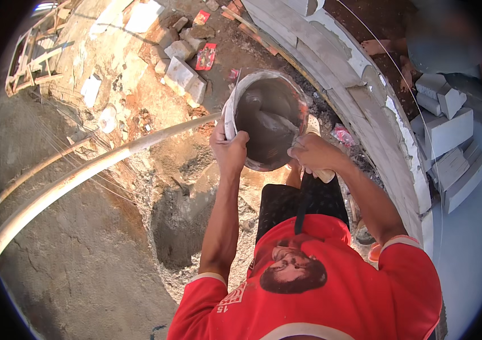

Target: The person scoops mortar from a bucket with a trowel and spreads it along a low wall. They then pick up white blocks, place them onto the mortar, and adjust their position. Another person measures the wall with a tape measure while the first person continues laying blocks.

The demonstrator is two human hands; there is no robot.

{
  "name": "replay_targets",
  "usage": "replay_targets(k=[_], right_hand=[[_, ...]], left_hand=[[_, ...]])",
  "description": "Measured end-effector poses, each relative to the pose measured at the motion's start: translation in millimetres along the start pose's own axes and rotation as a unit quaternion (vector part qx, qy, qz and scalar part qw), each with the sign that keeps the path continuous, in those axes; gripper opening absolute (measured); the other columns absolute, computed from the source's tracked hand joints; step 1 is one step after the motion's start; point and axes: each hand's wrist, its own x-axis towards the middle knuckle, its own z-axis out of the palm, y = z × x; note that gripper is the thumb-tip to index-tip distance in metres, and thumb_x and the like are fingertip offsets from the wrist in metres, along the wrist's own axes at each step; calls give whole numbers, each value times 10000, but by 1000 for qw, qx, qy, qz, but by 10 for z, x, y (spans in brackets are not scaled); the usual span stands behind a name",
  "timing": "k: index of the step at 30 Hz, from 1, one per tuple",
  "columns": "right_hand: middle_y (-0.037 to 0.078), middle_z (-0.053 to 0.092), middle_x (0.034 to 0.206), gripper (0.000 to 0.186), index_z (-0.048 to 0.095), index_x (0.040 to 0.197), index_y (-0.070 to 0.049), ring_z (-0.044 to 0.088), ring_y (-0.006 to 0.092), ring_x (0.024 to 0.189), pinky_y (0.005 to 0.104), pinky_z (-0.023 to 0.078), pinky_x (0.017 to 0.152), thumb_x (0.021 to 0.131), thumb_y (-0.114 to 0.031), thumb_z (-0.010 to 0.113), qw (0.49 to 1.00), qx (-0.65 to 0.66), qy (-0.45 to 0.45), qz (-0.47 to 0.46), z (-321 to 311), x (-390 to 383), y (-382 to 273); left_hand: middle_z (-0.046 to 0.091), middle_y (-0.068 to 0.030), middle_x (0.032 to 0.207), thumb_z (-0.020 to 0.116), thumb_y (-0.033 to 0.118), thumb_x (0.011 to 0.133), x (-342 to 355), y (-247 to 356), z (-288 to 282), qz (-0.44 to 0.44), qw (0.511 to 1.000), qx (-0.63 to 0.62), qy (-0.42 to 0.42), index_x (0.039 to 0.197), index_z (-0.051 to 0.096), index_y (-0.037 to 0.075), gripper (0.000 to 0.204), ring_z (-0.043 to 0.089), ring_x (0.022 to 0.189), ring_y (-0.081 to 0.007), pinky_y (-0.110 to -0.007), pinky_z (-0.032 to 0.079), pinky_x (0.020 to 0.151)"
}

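Note:
My left hand (228, 147) grips the rim of a round bucket (299, 96) holding wet grey mortar (258, 136), in the middle of the view. My right hand (315, 153) is closed at the bucket's right side, on a pale tool (323, 174) whose working end I cannot make out clearly; a streak of thicker mortar lies inside the bucket near it. My red shirt and dark trousers show below the bucket.
Long poles (110, 153) cross the left over rough ground. Broken blocks (186, 79) lie beyond the bucket, a wooden frame (31, 68) at far left. A curving block wall (360, 102) borders the right, with stacked grey blocks (445, 141) and a thin string beyond.

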Motion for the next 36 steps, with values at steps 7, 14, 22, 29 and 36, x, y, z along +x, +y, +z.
replay_targets(k=[7,14,22,29,36], right_hand=[[67,590,772,376,582,1190,41,569,146,504,282,497,435,985,-273,556,910,405,-21,-86,-102,-480,488],[72,592,843,355,545,1261,17,555,131,530,283,494,479,1001,-225,564,733,565,213,-314,-121,201,142],[59,637,847,369,568,1269,-7,607,132,655,302,510,590,975,-214,654,728,348,527,-267,-620,1032,-756],[38,625,799,317,593,1229,-7,583,147,633,331,491,594,969,-176,659,634,210,632,-393,-1275,1085,-971],[-2,571,760,360,536,1323,-51,561,72,595,244,460,513,1003,-182,638,688,506,442,-276,-780,1018,-788]], left_hand=[[682,-25,909,582,-101,713,106,-108,111,0,997,-73,31,1067,667,-27,372,609,765,-95,-247,490,695],[689,-32,917,553,-137,694,188,-78,97,-18,993,-107,49,1019,654,-17,361,621,751,-103,-249,509,695],[676,-42,920,549,-135,677,106,-41,-72,-22,994,-59,85,974,615,-12,329,627,764,-126,-262,526,729],[671,-46,920,543,-141,674,29,-115,-176,-28,992,-75,94,995,616,-12,353,625,782,-124,-261,526,723],[674,-41,924,543,-135,673,40,-132,-196,-35,993,-40,110,1009,624,-15,365,626,783,-122,-257,524,709]])
